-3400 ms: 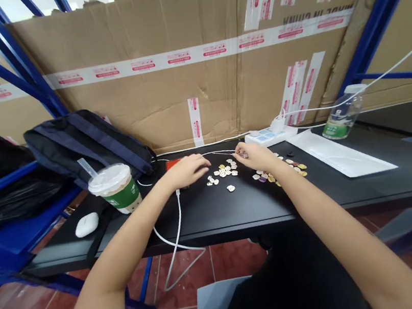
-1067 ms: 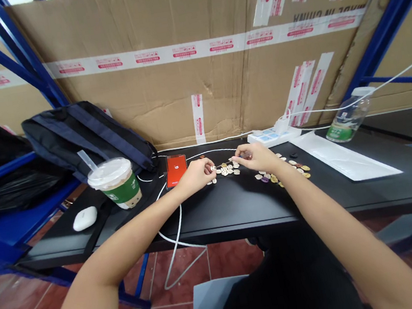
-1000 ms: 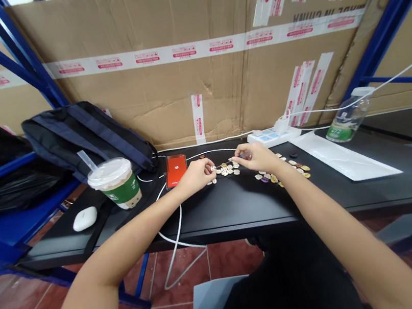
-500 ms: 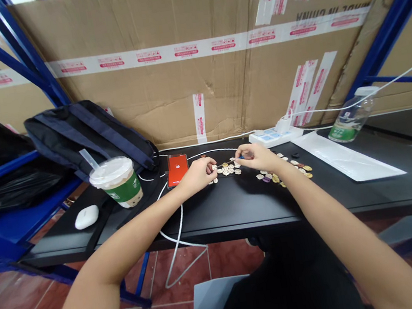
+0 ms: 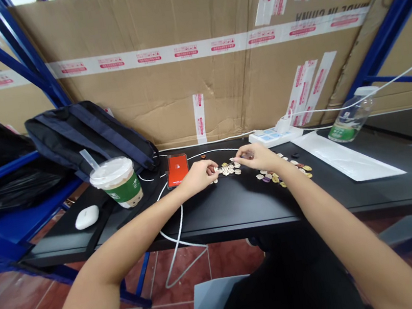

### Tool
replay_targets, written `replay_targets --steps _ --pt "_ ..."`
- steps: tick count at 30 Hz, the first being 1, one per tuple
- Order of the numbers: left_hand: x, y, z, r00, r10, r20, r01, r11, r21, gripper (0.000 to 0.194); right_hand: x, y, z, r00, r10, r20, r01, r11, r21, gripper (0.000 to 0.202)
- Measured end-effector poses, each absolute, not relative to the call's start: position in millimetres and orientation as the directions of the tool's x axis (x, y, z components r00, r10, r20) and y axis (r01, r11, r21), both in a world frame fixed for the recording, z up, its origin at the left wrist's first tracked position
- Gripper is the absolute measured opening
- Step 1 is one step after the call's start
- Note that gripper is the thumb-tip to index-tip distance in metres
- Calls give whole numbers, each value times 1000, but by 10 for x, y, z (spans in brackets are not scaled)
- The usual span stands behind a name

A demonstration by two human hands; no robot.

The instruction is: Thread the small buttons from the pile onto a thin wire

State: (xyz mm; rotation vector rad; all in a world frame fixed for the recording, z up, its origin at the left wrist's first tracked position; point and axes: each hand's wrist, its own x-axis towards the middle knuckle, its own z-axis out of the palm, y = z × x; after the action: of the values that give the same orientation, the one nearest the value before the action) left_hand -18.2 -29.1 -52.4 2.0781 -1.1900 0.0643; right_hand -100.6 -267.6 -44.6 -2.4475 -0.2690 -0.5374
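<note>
On the black bench (image 5: 237, 206), two heaps of small beads lie: pale ones (image 5: 227, 170) at 12 o'clock between the hands, coloured ones (image 5: 286, 173) at 1 o'clock. Most beads look unhandled. The left hand (image 5: 201, 173) pinches one pale bead; the right hand (image 5: 255, 156) fingers are pinched, on what I cannot tell.

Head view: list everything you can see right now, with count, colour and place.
table: one, black, across the middle
pale beads: small cluster, cream, between the hands
mixed beads: scattered group, yellow, purple, brown, by the right wrist
phone: one, red screen, left of the left hand
cable: one, white, runs off the table's front edge
cup: one, green band, lid and straw, table left
mouse: one, white, front left
backpack: one, dark blue, back left
power strip: one, white, back centre
bottle: one, clear, green label, back right
white sheet: one, right
cardboard: brown, taped, behind
left hand: at the pale beads
right hand: fingers pinched, contents too small to tell
</note>
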Motion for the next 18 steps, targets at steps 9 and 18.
replay_targets --steps 9,18 --pt "-204 -279 -509 556 -733 392 -779 -295 553 16 -1020 -2662 -443 897 52 439 305 -791 -529 36" --pt "-205 -279 -505 555 -728 401 -783 -295 548 16 -1014 -2661 -447 881 61 468 335 -779 -530 36"
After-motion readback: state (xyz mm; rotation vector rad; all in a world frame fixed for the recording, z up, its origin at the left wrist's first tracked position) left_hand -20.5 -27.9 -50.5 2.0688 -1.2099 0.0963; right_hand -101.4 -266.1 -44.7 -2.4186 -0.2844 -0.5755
